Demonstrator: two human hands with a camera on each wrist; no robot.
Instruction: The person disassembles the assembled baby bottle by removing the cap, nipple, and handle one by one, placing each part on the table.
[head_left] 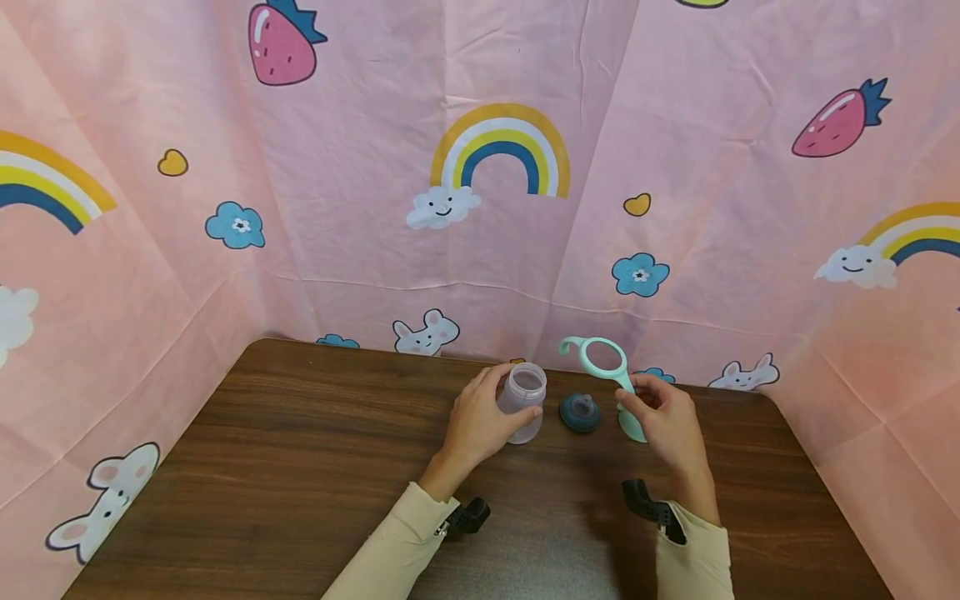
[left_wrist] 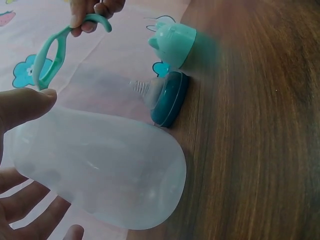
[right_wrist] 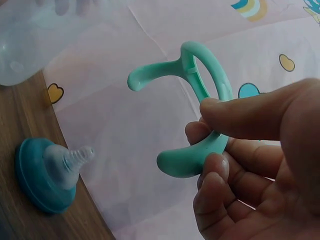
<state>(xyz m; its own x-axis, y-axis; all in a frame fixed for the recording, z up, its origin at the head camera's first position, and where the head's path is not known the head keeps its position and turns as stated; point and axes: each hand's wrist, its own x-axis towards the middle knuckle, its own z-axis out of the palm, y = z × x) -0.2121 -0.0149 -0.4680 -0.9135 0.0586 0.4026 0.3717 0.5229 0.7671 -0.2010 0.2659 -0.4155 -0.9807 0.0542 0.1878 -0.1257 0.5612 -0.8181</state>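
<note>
A translucent baby bottle [head_left: 522,398] without its top stands upright on the table, and my left hand [head_left: 483,417] grips it around the side. In the left wrist view the bottle [left_wrist: 110,165] fills the middle, with thumb and fingers on opposite sides. My right hand [head_left: 667,417] pinches a mint-green bottle handle ring [head_left: 604,358] by one of its two curved grips, holding it up above the table. Between the hands sits a teal collar with a clear nipple [head_left: 581,412], nipple pointing up. The mint cap [left_wrist: 173,44] with small ears stands behind the collar, partly hidden by the right hand in the head view.
The dark wood table [head_left: 300,467] ends at a pink printed cloth [head_left: 360,208] hanging behind and at both sides. Black wrist camera mounts [head_left: 471,515] sit at the sleeve cuffs. The collar and cap stand close together near the table's back edge.
</note>
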